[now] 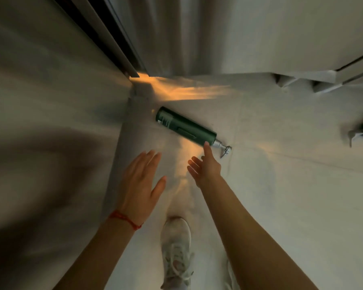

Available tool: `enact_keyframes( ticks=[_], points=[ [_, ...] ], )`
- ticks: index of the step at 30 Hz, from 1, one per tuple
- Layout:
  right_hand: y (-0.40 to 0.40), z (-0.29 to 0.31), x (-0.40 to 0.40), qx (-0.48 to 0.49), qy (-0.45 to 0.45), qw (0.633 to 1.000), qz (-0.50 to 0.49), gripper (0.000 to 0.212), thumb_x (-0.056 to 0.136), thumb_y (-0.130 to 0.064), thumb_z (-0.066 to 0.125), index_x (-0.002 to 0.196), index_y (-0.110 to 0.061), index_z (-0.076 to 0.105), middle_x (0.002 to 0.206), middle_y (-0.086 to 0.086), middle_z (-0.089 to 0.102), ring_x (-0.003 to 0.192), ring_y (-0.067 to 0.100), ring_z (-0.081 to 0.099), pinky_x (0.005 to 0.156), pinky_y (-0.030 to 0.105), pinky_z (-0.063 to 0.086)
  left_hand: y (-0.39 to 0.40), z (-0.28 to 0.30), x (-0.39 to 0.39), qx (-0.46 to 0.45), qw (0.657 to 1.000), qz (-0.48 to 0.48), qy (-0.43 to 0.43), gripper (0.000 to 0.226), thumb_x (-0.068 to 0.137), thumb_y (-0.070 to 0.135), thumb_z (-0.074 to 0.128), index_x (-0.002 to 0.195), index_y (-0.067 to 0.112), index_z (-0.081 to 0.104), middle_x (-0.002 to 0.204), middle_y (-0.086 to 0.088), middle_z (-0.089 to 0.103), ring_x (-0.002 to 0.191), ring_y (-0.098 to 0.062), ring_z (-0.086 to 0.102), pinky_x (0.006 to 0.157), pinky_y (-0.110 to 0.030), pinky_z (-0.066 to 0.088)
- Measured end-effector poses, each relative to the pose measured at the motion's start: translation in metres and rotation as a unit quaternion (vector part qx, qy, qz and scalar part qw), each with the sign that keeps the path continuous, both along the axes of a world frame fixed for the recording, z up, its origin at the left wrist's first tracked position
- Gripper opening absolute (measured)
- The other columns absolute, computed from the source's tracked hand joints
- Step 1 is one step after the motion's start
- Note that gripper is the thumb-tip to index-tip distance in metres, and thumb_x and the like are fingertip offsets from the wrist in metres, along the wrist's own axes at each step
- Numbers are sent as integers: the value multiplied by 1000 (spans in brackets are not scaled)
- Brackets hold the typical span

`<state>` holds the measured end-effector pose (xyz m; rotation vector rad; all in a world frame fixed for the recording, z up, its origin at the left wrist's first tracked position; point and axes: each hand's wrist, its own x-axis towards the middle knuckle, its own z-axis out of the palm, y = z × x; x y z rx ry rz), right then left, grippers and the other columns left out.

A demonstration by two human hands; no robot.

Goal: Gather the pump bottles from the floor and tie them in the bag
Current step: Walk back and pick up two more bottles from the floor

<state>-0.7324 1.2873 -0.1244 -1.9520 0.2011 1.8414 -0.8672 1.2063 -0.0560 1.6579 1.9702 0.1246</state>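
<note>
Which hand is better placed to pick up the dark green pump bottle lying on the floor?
Right hand: its fingertips already reach the dark green pump bottle near the silver pump; the left hand hovers farther back.

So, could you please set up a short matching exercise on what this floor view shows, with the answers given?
Column one:
1. green pump bottle
2. left hand
3. right hand
4. white shoe

Column two:
A. red string at the wrist
B. lying on its side
C. between the two forearms
D. a fingertip at the bottle's pump end

Pairs: 1-B, 2-A, 3-D, 4-C
</note>
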Motion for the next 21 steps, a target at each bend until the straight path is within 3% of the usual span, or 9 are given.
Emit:
enact_keyframes(
  ticks=[2, 4, 8, 11, 14, 17, 19, 21],
  points=[
    [16, -25, -13, -18, -6, 999, -51, 60, 79, -49, 64, 115, -3, 51, 104, 14, 60, 98, 27, 63, 79, 35, 54, 0, -20, -5, -7, 1000, 9, -3, 63, 85, 47, 32, 129, 4, 44, 133, -21, 50, 125, -37, 43, 103, -45, 31],
    [31, -44, -23, -28, -33, 995, -92, 61, 74, -52, 68, 111, -5, 54, 95, 11, 60, 85, 22, 62, 73, 33, 54, 2, -36, -9, -4, 1000, 10, -15, 69, 88, 55, 26, 128, 3, 45, 132, -21, 51, 124, -37, 44, 103, -49, 35],
    [53, -68, -34, -45, -84, 984, -151, 48, 68, -52, 73, 70, -12, 47, 66, 5, 52, 57, 17, 52, 49, 31, 45, 4, -57, -14, 17, 1000, -1, -9, 66, 91, 53, 22, 127, 3, 46, 128, -21, 54, 121, -37, 48, 100, -51, 37],
    [57, -76, -36, -28, -98, 977, -188, 44, 69, -44, 74, 64, -16, 40, 65, 2, 50, 55, 17, 51, 45, 29, 42, 5, -63, -13, 21, 1000, -5, -5, 64, 91, 52, 23, 128, 5, 45, 129, -19, 54, 122, -35, 47, 101, -48, 33],
    [50, -75, -30, -9, -89, 972, -218, 40, 69, -35, 76, 65, -16, 42, 68, 3, 52, 58, 16, 54, 49, 27, 47, 8, -59, -12, 28, 1000, 1, -5, 65, 92, 52, 22, 127, 3, 47, 128, -20, 55, 120, -36, 49, 101, -47, 33],
    [31, -62, -11, 44, -93, 975, -195, 29, 70, -26, 77, 69, -15, 51, 77, 2, 60, 67, 13, 59, 63, 27, 53, 10, -42, -8, 48, 999, 2, -14, 62, 92, 48, 27, 126, 1, 47, 127, -22, 55, 119, -37, 49, 103, -42, 34],
    [14, -45, 9, 91, -90, 977, -171, 20, 73, -20, 75, 83, -11, 60, 92, 6, 65, 78, 15, 64, 75, 28, 55, 11, -26, -3, 59, 998, 3, -16, 56, 88, 40, 38, 126, 0, 47, 127, -22, 54, 119, -38, 48, 103, -42, 33],
    [-4, -22, 31, 129, -93, 980, -122, 30, 76, -16, 72, 102, -6, 60, 101, 8, 65, 91, 20, 65, 84, 34, 55, 12, -5, 5, 62, 998, 4, -19, 54, 85, 34, 42, 125, -1, 47, 127, -23, 54, 119, -39, 48, 102, -46, 31]
  ],
)
